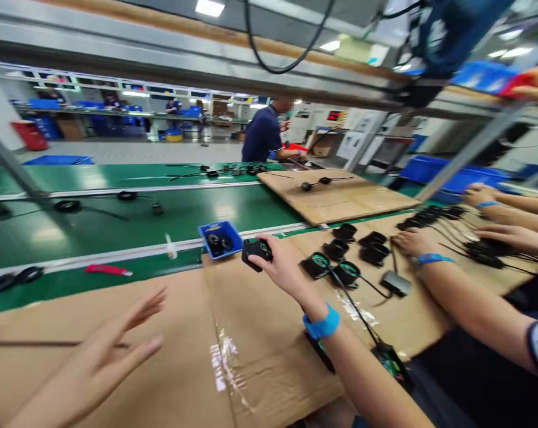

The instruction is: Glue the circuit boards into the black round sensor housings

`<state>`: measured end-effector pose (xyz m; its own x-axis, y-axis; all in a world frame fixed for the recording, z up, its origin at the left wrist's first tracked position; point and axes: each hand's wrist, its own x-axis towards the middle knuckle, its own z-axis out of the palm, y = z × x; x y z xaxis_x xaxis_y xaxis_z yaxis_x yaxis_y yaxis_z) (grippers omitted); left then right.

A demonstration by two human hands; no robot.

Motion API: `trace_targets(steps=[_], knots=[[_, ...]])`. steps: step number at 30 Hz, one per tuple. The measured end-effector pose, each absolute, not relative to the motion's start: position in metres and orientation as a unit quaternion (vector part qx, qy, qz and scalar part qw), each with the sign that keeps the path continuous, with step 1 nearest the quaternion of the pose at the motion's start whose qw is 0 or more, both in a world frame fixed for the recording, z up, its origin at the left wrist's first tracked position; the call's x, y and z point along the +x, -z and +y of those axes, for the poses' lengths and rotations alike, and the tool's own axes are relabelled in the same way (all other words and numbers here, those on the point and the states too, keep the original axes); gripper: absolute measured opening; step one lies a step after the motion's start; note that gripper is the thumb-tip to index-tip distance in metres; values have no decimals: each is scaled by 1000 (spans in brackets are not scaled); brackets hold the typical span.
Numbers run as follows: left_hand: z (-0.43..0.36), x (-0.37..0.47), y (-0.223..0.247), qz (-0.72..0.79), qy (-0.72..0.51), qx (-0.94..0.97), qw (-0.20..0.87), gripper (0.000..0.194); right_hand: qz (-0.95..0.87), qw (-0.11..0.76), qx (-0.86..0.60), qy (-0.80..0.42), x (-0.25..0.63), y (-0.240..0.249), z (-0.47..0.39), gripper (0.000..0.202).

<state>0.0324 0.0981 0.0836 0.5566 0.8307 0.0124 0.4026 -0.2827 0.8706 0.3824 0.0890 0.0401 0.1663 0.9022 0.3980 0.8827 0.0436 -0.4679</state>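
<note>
My right hand (pixel 277 261), with a blue band at its wrist, is closed on a black plastic housing (pixel 252 254). It holds the housing above the cardboard sheet (pixel 260 315), just right of a small blue bin (pixel 222 251) with black round parts in it. My left hand (pixel 117 351) is over the cardboard at the lower left, fingers stretched and apart, holding nothing. Partly behind my right forearm lies another black part (pixel 320 353). Black round housings with green insides (pixel 315 265) stand on the cardboard to the right, some with cables.
Co-workers' hands (pixel 414 242) work among black cabled parts at the right. A red utility knife (pixel 106 270) and a small white bottle (pixel 170 246) lie beyond the cardboard. Behind runs a green surface (pixel 183 208) with cables. A metal beam (pixel 206 65) crosses overhead.
</note>
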Motion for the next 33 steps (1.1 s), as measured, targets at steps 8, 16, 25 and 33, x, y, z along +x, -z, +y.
trace_targets(steps=[8,16,25,33], knots=[[95,124,-59,342,-412,419,733,51,-750,369,-539,-97,270,-52,38,73],[109,51,-43,390,-478,397,680,40,-703,206,-680,18,278,45,-83,65],[127,15,-41,405,-370,470,692,29,-692,232,-670,134,307,-57,-70,58],[130,-2,-18,384,-236,454,769,37,-696,209,-684,-65,310,-13,38,41]])
